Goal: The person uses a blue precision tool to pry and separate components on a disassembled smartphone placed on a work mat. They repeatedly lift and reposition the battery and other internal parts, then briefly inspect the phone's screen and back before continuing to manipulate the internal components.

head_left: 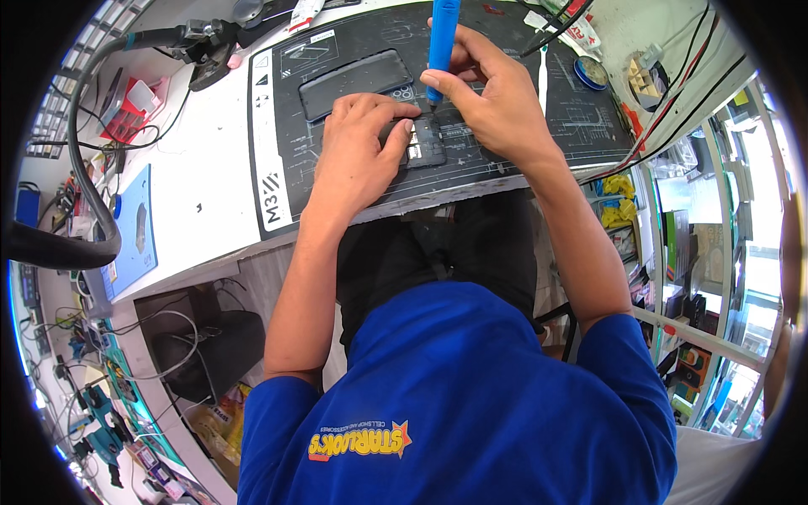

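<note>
An opened dark phone (430, 145), its inner parts showing, lies on the black work mat (284, 164) near the table's front edge. My left hand (355, 150) rests over the phone's left side, gripping it with thumb and fingers; the palm hides part of it. In my right hand (502, 105) is a blue pen-shaped power screwdriver (443, 40), held upright between thumb and fingers. Its tip is at the phone's far end; whether it touches a screw is too small to tell. Beyond my left hand lies a dark phone back cover (358, 82), hollow side up.
A thick black hose-like arm (84, 168) curves over the table's left side. A blue pad (139, 231) and red tray (130, 118) are there. At right lie a slim white tool (543, 80), a round tin (592, 73) and hanging cables (686, 93).
</note>
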The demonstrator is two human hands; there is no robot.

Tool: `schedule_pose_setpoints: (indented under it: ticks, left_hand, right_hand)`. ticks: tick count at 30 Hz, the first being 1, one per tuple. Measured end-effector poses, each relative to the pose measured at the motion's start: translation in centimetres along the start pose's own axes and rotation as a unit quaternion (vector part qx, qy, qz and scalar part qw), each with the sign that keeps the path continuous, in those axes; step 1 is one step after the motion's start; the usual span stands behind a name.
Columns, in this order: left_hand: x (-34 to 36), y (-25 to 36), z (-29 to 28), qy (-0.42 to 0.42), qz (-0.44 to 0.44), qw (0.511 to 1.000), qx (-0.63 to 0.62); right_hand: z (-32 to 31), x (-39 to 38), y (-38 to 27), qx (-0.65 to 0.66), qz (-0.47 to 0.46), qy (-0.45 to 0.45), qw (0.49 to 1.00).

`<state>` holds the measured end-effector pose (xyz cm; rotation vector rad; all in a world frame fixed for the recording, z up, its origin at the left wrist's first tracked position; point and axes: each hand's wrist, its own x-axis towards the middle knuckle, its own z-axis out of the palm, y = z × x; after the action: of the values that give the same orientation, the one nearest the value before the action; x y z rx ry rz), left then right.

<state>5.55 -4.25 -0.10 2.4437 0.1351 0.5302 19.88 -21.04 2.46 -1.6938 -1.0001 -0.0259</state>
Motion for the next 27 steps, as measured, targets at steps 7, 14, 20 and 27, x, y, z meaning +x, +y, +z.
schedule_pose_setpoints:
  ticks: [7, 14, 20, 27]
  left_hand:
    - [0.0, 0.1, -0.1, -0.005, 0.003, 1.000, 0.012]
    - [0.0, 0.3, -0.7, 0.006, 0.008, 1.000, -0.010]
    - [1.8, -2.8, -5.1, 0.096, -0.056, 0.991, 0.075]
    - [5.4, -5.2, -5.1, 0.032, 0.076, 0.979, 0.189]
  right_hand:
    - [0.2, 0.1, 0.1, 0.014, 0.013, -0.005, 1.000]
    - [-0.8, 0.9, -0.6, 0.127, 0.105, -0.083, 0.983]
    - [-1.5, 2.1, -1.1, 0.170, 0.093, -0.032, 0.981]
    - [-1.6, 1.1, -1.3, 0.186, 0.101, 0.001, 0.977]
